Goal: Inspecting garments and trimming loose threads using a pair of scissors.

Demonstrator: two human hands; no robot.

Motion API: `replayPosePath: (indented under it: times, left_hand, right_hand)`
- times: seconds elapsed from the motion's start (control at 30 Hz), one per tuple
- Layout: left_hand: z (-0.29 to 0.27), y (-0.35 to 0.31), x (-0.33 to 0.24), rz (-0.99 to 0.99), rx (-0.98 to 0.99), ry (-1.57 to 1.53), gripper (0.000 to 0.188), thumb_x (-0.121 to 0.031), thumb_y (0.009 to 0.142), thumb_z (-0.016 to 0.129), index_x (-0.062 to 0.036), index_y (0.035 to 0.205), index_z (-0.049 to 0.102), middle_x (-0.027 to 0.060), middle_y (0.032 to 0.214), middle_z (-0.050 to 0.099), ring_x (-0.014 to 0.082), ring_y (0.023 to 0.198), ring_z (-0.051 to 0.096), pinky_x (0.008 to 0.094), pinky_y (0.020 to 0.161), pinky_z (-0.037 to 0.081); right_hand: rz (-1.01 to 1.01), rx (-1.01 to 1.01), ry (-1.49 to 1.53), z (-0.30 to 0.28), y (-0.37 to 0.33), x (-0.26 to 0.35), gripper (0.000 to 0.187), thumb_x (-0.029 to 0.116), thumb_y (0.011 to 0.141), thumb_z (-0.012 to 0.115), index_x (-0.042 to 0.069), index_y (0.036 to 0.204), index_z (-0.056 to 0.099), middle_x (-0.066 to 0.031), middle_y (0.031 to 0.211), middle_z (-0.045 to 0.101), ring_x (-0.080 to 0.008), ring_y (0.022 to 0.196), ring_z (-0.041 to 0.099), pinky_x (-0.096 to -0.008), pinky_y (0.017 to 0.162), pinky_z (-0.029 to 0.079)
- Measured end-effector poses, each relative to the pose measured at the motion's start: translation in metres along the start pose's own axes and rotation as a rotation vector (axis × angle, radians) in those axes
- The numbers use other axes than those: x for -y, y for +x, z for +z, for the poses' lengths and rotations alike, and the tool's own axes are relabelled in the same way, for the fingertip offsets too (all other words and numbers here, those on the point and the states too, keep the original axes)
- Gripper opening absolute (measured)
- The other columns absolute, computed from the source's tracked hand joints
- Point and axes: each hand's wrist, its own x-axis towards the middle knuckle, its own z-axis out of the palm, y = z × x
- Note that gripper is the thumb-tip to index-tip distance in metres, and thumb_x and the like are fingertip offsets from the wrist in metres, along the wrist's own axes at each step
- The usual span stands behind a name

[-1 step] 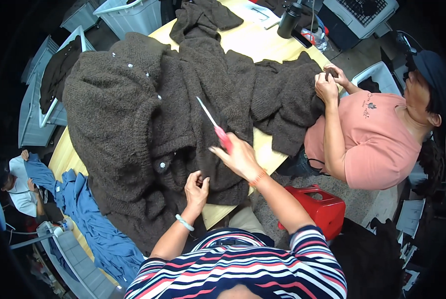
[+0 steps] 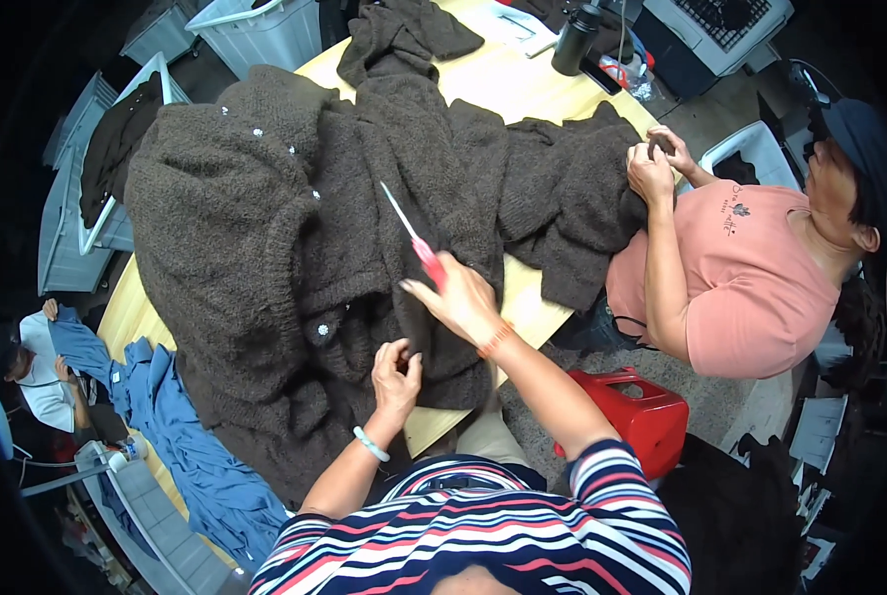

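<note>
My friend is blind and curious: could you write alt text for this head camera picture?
Seen from above, a person's right hand holds red-handled scissors over a heap of fuzzy dark brown knitwear on a wooden table, while the left hand pinches the fabric. A co-worker in a pink shirt handles another brown piece at the right.

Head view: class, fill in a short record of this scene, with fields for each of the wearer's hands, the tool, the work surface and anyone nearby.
left hand: left hand pinches the edge of a dark brown knitted garment
right hand: right hand holds red-handled scissors, blades pointing away over the knit
work surface: yellow table, mostly covered by brown knitwear
nearby: a person in a pink shirt handles another brown knit at the table's right side
floor: red stool; blue cloth at the left
</note>
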Motion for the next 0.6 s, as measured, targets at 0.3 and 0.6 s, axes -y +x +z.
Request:
replayPosePath:
  times: [0.3, 0.6]
  left_hand:
    - [0.045, 0.012, -0.068, 0.455, 0.267, -0.065, 0.023, 0.007, 0.068, 0.064, -0.0033, 0.088, 0.065, 0.0111, 0.078, 0.053, 0.0288, 0.075, 0.056, 0.0360, 0.067, 0.047]
    - [0.079, 0.025, -0.083, 0.430, 0.504, -0.191, 0.042, 0.004, 0.075, 0.068, -0.0042, 0.116, 0.059, 0.0156, 0.106, 0.056, 0.0329, 0.092, 0.059, 0.0367, 0.078, 0.050]
  right_hand:
    - [-0.002, -0.230, 0.280, -0.056, 0.083, -0.094, 0.019, 0.013, 0.079, 0.071, 0.003, 0.096, 0.069, -0.0072, 0.086, 0.070, -0.0147, 0.078, 0.066, -0.0307, 0.073, 0.052]
    - [0.150, -0.288, 0.092, -0.085, 0.049, -0.196, 0.021, 0.009, 0.079, 0.069, 0.001, 0.099, 0.067, -0.0148, 0.091, 0.070, -0.0260, 0.088, 0.069, -0.0342, 0.080, 0.051]
